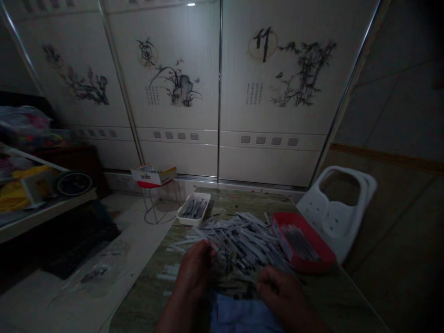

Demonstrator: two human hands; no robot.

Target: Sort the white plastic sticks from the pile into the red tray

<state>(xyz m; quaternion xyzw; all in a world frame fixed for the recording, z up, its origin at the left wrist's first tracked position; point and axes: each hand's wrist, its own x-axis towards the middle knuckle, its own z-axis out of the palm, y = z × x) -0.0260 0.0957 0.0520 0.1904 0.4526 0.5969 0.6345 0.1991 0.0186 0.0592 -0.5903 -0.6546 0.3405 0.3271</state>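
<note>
A loose heap of slim pale and dark sticks that look like pen parts point(243, 236) covers the middle of the table. At its near left edge is my left hand point(196, 266), fingers pinched together, with a small pinkish spot at the fingertips; what it holds is unclear. My right hand point(279, 289) is curled closed at the near right side of the heap, and anything in it is hidden. Beyond the heap on the left, a white tray point(189, 221) holds dark slim pieces. On the right, a red basket point(321, 266) contains a bundle of pale sticks.
The green-brown table point(145, 282) extends around the heap, with blue cloth point(243, 317) at its near edge. A white folding chair point(342, 222) leans at the right. Behind, a red stool point(152, 185) carries an open box point(152, 176). A cluttered bench point(45, 215) stands left.
</note>
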